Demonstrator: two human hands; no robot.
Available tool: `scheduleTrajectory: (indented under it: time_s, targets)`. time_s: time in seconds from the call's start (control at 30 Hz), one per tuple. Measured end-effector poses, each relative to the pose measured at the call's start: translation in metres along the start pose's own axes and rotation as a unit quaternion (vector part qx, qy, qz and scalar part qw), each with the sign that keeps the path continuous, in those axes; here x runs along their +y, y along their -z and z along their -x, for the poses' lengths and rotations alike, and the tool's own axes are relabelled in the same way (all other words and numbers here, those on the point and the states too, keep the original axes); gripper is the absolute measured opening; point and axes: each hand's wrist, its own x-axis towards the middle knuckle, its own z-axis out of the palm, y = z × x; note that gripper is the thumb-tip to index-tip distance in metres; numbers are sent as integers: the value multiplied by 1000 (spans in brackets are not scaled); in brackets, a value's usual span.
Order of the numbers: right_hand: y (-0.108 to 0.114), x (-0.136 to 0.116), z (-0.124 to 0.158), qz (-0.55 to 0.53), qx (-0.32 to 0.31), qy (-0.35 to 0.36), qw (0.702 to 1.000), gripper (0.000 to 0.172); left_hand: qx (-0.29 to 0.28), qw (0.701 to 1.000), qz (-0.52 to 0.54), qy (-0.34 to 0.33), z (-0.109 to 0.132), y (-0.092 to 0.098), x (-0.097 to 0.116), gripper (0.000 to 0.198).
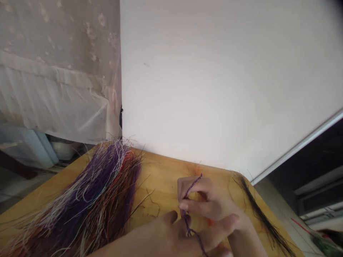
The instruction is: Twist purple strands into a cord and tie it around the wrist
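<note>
A twisted purple cord [185, 218] lies bowed across the gap between the hands, its long axis running from the upper right down to the lower right, bending leftward in the middle. The right hand [211, 203] is the nearer to its upper end: its fingers [191, 205] curl round and appear to pinch the cord, with the tip poking out above them. The left hand [168, 237] lies lower, its thumb and fingers closing on the cord's lower stretch, though the exact grip is partly hidden. The cord's lower end runs out past the bottom edge of the view.

Both hands sit over a wooden counter [160, 175]. To the left lies a thick bundle of purple, orange and white fibres [88, 203], and to the right a thin black fibre bundle [264, 217]. Beyond the counter stands a white wall [214, 89].
</note>
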Motion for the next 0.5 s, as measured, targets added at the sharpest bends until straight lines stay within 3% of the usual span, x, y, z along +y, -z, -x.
scheduleTrajectory:
  time_s: [0.1, 0.23, 0.33, 0.4, 0.5]
  targets:
    - [-5, -2, 1, 96, 43, 26, 994, 26, 33, 999, -28, 9, 0, -8, 1, 36]
    - [-18, -6, -2, 191, 115, 68, 973, 30, 10, 997, 43, 57, 1, -9, 2, 48]
    - [-24, -8, -3, 241, 116, 84, 960, 32, -26, 993, 106, 54, 0, -2, 1, 55]
    - [-23, -8, -2, 224, 86, 42, 970, 28, -46, 991, 121, 33, -1, 4, -2, 53]
    - [-13, -6, 1, 162, 26, -58, 985, 7, -48, 978, 201, 19, -1, 6, -6, 48]
